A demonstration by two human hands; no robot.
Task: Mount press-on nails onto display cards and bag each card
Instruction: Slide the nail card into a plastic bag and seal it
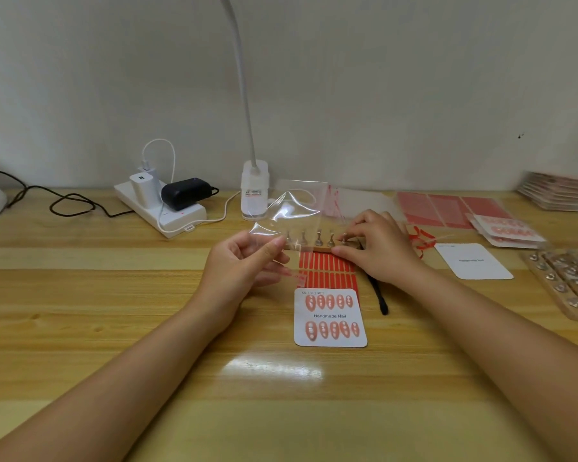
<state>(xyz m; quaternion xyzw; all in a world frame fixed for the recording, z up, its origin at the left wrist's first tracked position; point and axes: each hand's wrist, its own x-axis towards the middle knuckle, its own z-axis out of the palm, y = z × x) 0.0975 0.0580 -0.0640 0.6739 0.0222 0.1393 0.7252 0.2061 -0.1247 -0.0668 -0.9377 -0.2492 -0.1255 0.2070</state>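
Plainly, writing: the filled display card (330, 317) reads "Handmade Nail" between its two rows of five pink nails; small characters along its top edge are too blurred to read.
Second card: a blank white card (473, 261) lies to the right, with the same kind of print, too faint to make out.
Left hand: the left hand (244, 261) pinches a clear plastic bag (291, 215) between thumb and fingers (276, 245), lifted off the surface, its top flap curling.
Right hand: the right hand (377, 246) rests its curled fingers on the right end of a wooden nail stand (314, 243) with small metal pegs; whether it grips the stand I cannot tell.
Task card position: flat on the surface, just in front of both hands, overlapping a red adhesive-tab sheet (327, 271).
Surface: pale wooden surface (114, 328) with striped planks and a lamp glare near the front.
Right side: more red sheets (447, 208), bagged cards (508, 230), a stack by the wall (558, 191), a wooden tray of nails (568, 278).
Back: white power strip (161, 208) with chargers, a clip lamp (255, 191), a plain off-white wall (381, 78).
Beside the card: a black tool (379, 296).
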